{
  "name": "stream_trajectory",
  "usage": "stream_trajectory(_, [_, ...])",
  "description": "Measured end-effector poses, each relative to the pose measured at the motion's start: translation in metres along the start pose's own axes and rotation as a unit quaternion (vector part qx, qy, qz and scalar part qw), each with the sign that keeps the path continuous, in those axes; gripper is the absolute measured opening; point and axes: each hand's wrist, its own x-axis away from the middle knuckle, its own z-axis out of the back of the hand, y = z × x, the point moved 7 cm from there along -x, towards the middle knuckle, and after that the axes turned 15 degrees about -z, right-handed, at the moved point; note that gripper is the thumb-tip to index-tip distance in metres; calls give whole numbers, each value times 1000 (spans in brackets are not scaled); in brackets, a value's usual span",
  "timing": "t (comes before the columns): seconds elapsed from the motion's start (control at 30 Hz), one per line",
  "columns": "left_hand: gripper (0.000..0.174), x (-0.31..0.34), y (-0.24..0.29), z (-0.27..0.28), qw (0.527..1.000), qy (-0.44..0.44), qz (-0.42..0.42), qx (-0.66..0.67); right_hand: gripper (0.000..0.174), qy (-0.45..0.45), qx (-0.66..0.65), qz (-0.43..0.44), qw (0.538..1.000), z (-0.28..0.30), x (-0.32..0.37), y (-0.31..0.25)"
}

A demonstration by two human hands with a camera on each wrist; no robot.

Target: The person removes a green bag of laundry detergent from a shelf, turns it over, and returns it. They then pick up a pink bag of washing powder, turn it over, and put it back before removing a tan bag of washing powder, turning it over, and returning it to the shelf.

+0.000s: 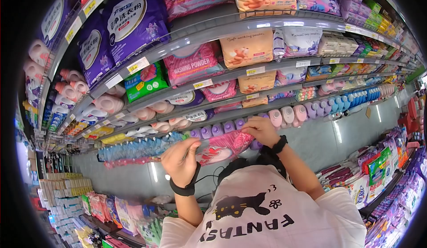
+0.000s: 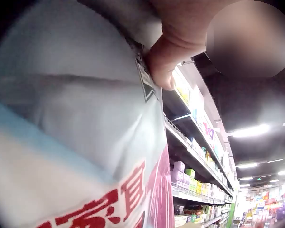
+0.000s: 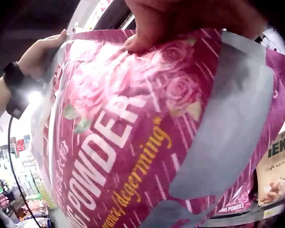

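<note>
A pink bag of washing powder [image 1: 218, 149] hangs between the two hands in front of the white shirt. My left hand [image 1: 180, 159] pinches one upper corner, thumb on the near face; the left wrist view shows that thumb [image 2: 164, 69] pressed at the bag's [image 2: 85, 118] grey edge. At the opposite upper corner my right hand [image 1: 262, 131] grips the top edge. Seen from the right wrist, the printed front [image 3: 133, 133] carries roses and "POWDER" lettering, with the right thumb [image 3: 137, 40] on it and the left hand [image 3: 40, 54] at the far edge.
Long shelves ahead hold pink washing powder bags [image 1: 189, 65], orange bags [image 1: 247, 47] and purple bags [image 1: 133, 18]. Low down stands a row of purple-capped bottles [image 1: 217, 129]. Behind the person, more packs [image 1: 378, 168] fill another shelf across the grey floor [image 1: 342, 132].
</note>
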Motion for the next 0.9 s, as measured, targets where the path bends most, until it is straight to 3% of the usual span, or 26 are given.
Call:
stream_trajectory(0.07, [9, -2, 4, -4, 1000, -9, -15, 8, 12, -30, 17, 4, 999, 1, -2, 1])
stream_trajectory(0.17, [8, -1, 12, -14, 998, -57, -36, 20, 10, 59, -21, 100, 993, 15, 3, -42])
stream_trajectory(0.27, [7, 0, 16, -21, 995, -75, -56, 17, 10, -57, -4, 87, 995, -5, 3, -41])
stream_trajectory(0.37, [7, 1, 10, -16, 997, -69, -40, -8, 11, -57, 17, 0, 998, -19, 2, -33])
stream_trajectory(0.47, [8, 3, 4, -9, 998, -43, -34, 3, 11, -38, 55, 48, 997, -16, 5, -45])
stream_trajectory(0.53, [8, 5, 5, -11, 998, -32, -38, 29, 10, -3, -21, 78, 997, -6, 6, -73])
stream_trajectory(0.57, [7, 4, 8, -16, 997, -59, -48, 19, 10, 15, -59, 92, 994, 0, 7, -85])
stream_trajectory(0.63, [6, 1, 16, -30, 991, -113, -67, -1, 10, -23, 19, 80, 996, -7, 7, -90])
stream_trajectory(0.67, [6, 0, 16, -28, 995, -75, -60, -24, 11, -41, 58, 74, 995, -11, 6, -90])
stream_trajectory(0.73, [7, -4, 12, -22, 996, 1, -49, -73, 10, 14, 21, 14, 1000, -5, -6, -73])
stream_trajectory(0.8, [26, -7, 3, 20, 978, 150, 22, -142, 10, 67, -47, -37, 996, 7, -14, -57])
stream_trajectory(0.87, [37, 7, -17, 51, 964, 238, 38, -111, 10, 115, -133, -86, 981, 32, -11, -36])
stream_trajectory(0.9, [40, 17, -36, 51, 970, 220, 76, -69, 11, 126, -124, -76, 981, 42, -10, -41])
